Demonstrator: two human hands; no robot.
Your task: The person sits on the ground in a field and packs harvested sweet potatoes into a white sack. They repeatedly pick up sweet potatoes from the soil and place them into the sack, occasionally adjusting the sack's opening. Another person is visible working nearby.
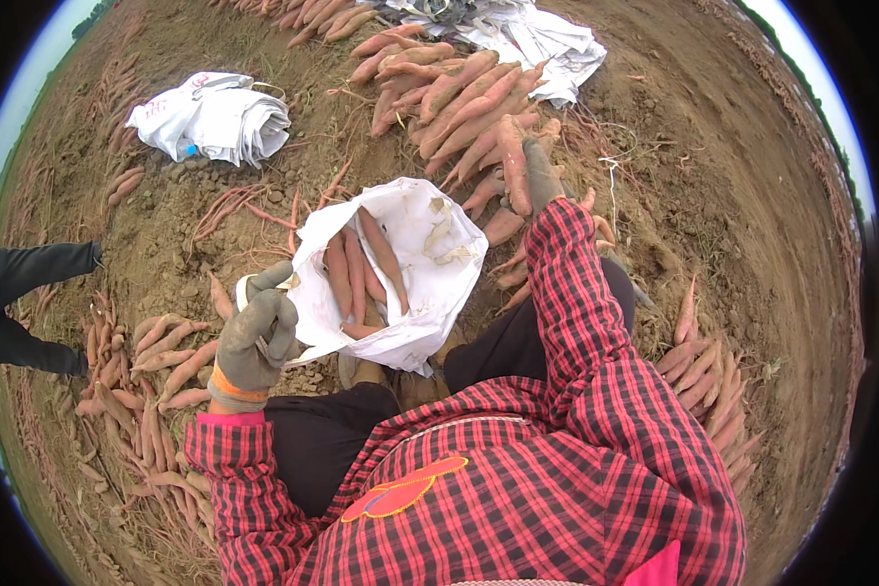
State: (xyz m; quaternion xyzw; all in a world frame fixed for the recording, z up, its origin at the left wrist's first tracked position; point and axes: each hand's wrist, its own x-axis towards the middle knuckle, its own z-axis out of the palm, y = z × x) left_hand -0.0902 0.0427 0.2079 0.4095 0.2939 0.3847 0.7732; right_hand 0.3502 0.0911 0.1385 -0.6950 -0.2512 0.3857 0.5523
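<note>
My left hand point(253, 344), in a grey glove with an orange cuff, grips the handle strap and rim of a white woven sack point(439, 293). The sack stands open-mouthed between my feet, with several sweet potatoes point(355, 267) inside. Out to the upper right, my gloved right hand point(542, 172) is at a long sweet potato point(514, 161), its fingers mostly hidden behind it. That root lies against the near end of a big sweet potato pile point(461, 102).
Folded white sacks point(209, 121) lie on the soil at upper left, and more white sacks point(535, 44) behind the pile. Sweet potato heaps lie left point(154, 381) and right point(710, 388) of me. Another person's legs point(29, 308) show at the left edge. Thin roots point(231, 209) litter the ground.
</note>
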